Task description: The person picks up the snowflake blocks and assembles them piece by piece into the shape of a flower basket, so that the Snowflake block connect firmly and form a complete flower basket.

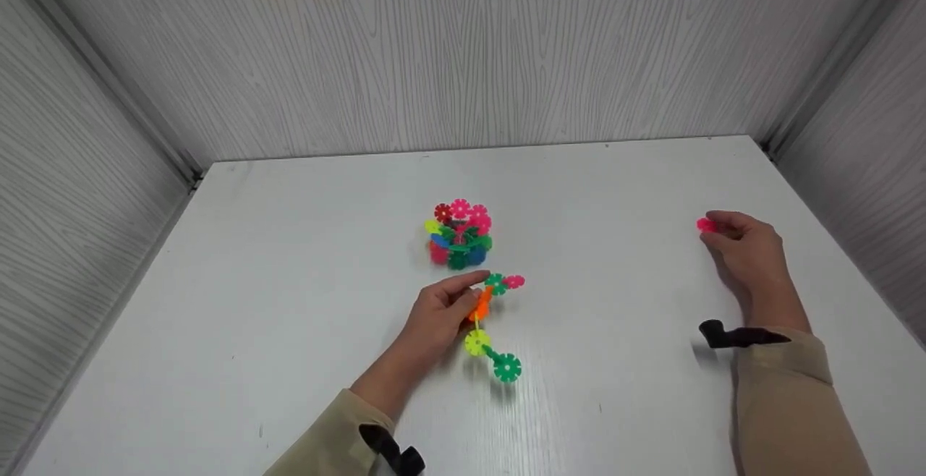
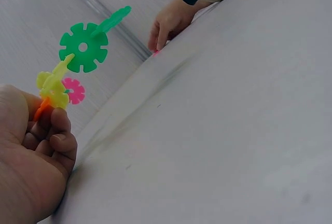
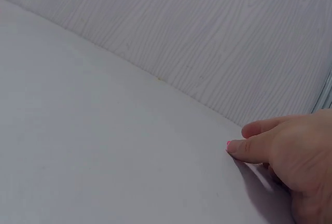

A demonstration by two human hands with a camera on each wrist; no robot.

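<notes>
My left hand grips a chain of joined snowflake discs by its orange discs. A green disc and a pink disc make up the far end. Toward me hang a yellow disc and a green disc, seen large in the left wrist view as a notched green disc. Far to the right, my right hand pinches a single pink snowflake disc between thumb and fingers, low over the table. Fingers mostly cover that disc in the right wrist view.
A rounded cluster of joined discs in several colours stands on the white table, just beyond my left hand. Grey wood-grain panels rise behind the table and at both sides. Each wrist wears a dark strap.
</notes>
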